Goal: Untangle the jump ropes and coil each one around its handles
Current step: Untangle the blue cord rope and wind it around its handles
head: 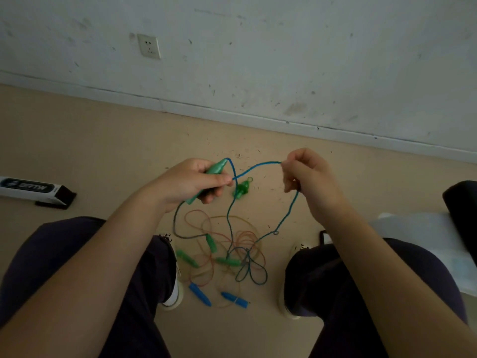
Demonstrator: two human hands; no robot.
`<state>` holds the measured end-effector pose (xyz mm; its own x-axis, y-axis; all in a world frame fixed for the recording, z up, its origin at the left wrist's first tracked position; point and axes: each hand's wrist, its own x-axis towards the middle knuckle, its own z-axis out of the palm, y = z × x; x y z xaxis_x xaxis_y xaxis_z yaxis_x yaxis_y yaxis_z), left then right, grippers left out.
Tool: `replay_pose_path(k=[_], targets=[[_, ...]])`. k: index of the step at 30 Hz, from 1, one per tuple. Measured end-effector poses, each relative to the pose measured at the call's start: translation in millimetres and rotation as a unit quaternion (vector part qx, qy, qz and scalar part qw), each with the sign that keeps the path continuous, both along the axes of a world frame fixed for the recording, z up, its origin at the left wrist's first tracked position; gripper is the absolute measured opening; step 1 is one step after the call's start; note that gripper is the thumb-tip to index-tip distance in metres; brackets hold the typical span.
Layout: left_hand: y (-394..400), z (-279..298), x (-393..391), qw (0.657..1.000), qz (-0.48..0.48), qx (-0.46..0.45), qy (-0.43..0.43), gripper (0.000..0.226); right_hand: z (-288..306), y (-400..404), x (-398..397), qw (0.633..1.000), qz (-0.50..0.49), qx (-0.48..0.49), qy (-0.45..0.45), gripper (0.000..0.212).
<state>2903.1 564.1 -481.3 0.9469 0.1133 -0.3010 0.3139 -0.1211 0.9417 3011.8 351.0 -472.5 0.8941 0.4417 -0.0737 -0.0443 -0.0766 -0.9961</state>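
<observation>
My left hand point(192, 182) grips a green handle point(216, 168) of a blue jump rope point(260, 165), thumb pinching the cord against it. My right hand point(307, 174) pinches the same blue cord farther along, so it arcs between both hands and hangs down on each side. A second green handle point(242, 188) dangles just below the hands. On the floor between my feet lies a tangle point(232, 254) of blue, orange and yellowish ropes with several green handles point(211, 242) and two blue handles point(200, 294).
I sit with dark-trousered knees on either side of the tangle. A white and black box point(33, 191) lies on the floor at left. White paper point(423, 228) and a dark object point(462, 200) sit at right. The wall point(258, 60) with a socket point(149, 46) runs behind.
</observation>
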Motion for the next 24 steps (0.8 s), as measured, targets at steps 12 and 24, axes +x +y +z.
replay_pose_path(k=[12,24], targets=[[-11.7,0.7,1.9,0.999,-0.029,-0.019,0.009,0.019,-8.3,6.9,-12.0,0.979,0.139,-0.119,-0.089,0.011],[-23.8,0.4,0.8,0.998,-0.054,-0.039,0.002,0.013,-3.0,6.8,-20.8,0.972,0.214,-0.083,-0.043,0.013]])
